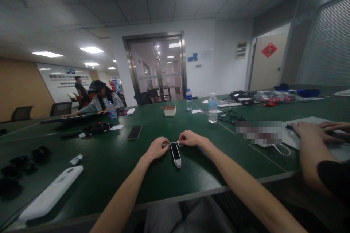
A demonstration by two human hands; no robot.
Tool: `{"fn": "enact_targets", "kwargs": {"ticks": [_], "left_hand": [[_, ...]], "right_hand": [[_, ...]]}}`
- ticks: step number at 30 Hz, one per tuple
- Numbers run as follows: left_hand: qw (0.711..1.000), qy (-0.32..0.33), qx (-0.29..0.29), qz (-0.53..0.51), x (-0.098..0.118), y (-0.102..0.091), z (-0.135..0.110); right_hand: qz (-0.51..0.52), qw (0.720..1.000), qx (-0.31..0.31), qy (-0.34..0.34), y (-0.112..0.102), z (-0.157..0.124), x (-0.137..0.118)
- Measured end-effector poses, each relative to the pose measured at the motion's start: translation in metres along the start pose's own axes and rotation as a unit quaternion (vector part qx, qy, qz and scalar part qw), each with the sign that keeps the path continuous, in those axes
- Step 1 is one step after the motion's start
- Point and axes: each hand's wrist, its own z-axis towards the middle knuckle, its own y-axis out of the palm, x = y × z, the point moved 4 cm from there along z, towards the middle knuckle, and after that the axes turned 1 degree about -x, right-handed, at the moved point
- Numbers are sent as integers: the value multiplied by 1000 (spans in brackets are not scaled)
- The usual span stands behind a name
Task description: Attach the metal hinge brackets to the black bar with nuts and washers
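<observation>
On the green table (153,178) in front of me lies a slim white handheld device with a long dark screen (175,154), its narrow tip pointing towards me. My left hand (158,147) is at the device's far left corner, with thumb and fingers pinched around something small and greyish that I cannot make out. At the far right corner my right hand (189,138) has its fingertips closed on a small white piece (180,144). Whether that piece touches the device cannot be told. The device lies flat between the two hands.
A small open box (170,111) and two water bottles (212,107) stand beyond my hands. At left lie a long white case (53,193) and black gear (97,128). A neighbour's hands (314,131) rest over a laptop at right. Another person sits across the table.
</observation>
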Motion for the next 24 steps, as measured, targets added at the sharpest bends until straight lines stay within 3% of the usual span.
{"fn": "enact_targets", "kwargs": {"ticks": [15, 24], "left_hand": [[1000, 3, 5, -2, -1, 1, 0], [1000, -1, 2, -4, 2, -2, -1]], "right_hand": [[-4, 1000, 24, -16, 2, 3, 3], [-6, 1000, 5, -22, 3, 3, 2]]}}
